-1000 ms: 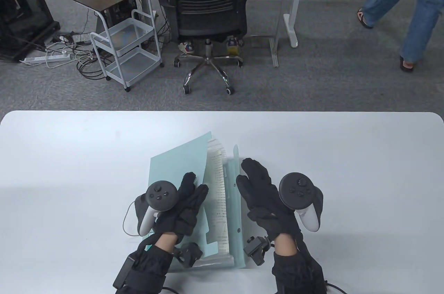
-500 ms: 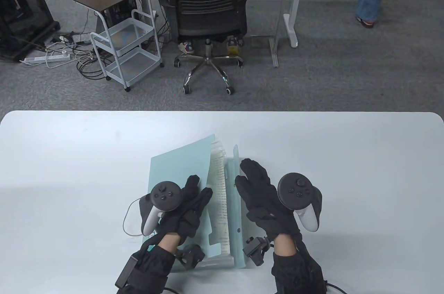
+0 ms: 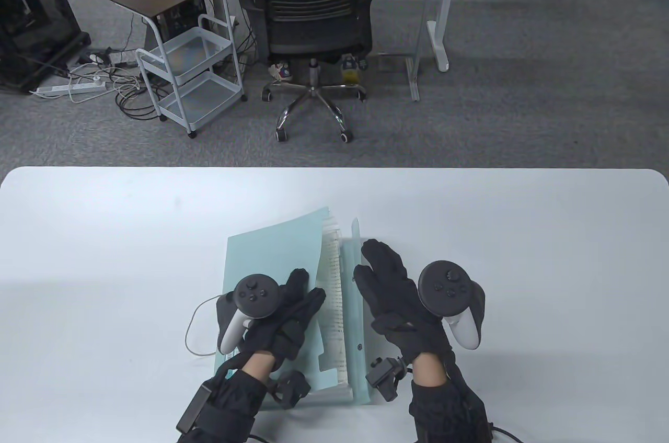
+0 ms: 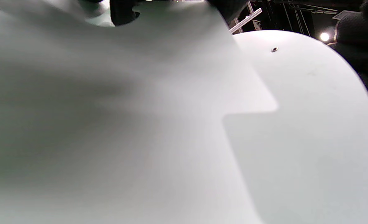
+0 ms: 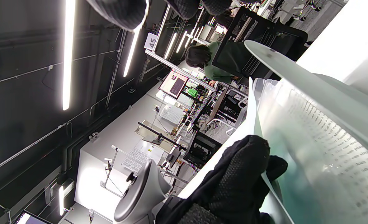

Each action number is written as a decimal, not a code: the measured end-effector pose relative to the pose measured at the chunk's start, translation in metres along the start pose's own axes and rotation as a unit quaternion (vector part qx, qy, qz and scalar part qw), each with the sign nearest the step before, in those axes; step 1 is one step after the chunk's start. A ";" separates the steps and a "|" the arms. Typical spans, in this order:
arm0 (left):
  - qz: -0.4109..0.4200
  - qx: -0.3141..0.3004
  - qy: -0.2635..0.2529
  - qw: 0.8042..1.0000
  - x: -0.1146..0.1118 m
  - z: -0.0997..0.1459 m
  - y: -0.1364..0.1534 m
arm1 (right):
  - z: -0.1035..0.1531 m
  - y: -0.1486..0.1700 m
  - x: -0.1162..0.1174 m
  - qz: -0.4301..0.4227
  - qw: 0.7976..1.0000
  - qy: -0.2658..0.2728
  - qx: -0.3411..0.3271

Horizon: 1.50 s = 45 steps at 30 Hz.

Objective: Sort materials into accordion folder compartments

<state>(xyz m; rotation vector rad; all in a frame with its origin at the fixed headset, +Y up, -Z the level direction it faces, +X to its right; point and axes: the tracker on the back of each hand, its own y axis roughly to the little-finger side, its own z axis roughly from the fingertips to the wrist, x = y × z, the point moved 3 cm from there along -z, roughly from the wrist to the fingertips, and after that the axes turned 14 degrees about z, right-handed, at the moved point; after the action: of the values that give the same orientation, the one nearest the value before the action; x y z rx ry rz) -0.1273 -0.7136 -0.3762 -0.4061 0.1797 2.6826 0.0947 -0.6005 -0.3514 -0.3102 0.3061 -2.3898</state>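
On the white table, your left hand presses the pale-green plastic accordion folder's divider open, exposing printed sheets; your right hand, fingers spread, braces its back cover.

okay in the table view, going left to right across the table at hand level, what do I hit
thin white cable → left hand resting on the folder's pale green flap → printed sheet in the open accordion folder → upright green cover → right hand

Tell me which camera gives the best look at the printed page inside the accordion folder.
The right wrist view: the printed page fills its right side, close enough that lines of text show. The table view shows the same page only as a narrow strip between the hands. The left wrist view shows only pale folder surface, no print.
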 end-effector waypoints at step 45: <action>-0.070 0.034 0.008 0.997 -0.027 -0.014 0.015 | 0.002 -0.003 -0.001 0.000 1.000 -0.003 -0.006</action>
<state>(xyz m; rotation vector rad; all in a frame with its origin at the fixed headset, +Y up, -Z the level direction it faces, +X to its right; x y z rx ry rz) -0.1064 -0.7406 -0.3800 -0.4027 0.2382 2.5278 0.0945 -0.5980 -0.3488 -0.3227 0.3168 -2.3878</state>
